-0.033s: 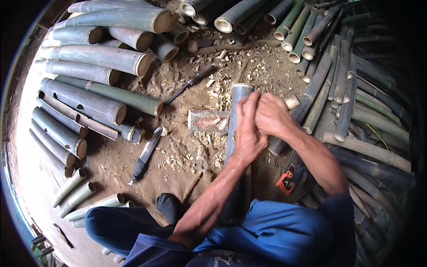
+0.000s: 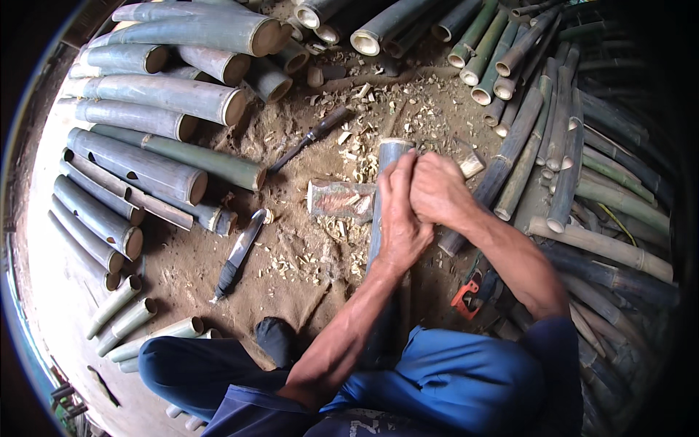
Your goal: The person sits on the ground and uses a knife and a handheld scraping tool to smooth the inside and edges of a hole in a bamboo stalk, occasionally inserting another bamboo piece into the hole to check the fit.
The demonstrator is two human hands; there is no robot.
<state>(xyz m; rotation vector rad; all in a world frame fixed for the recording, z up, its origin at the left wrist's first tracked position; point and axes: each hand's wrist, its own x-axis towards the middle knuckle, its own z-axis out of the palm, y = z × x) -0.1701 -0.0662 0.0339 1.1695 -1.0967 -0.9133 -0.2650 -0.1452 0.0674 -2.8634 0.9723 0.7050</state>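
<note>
I sit on the dirt floor with a grey-green bamboo pole (image 2: 388,156) standing tilted between my legs, its cut top end pointing away from me. My left hand (image 2: 400,218) is wrapped around the pole just below the top. My right hand (image 2: 439,191) is closed in a fist against the pole's right side, touching the left hand. Whether the right hand also holds a small tool is hidden. My blue trousers (image 2: 451,379) cover the pole's lower part.
Thick cut bamboo sections (image 2: 145,167) are stacked at the left, and thinner poles (image 2: 582,182) lie at the right. On the chip-strewn ground lie a knife (image 2: 239,253), a chisel (image 2: 313,137), a wooden block (image 2: 341,198) and an orange-handled tool (image 2: 466,295).
</note>
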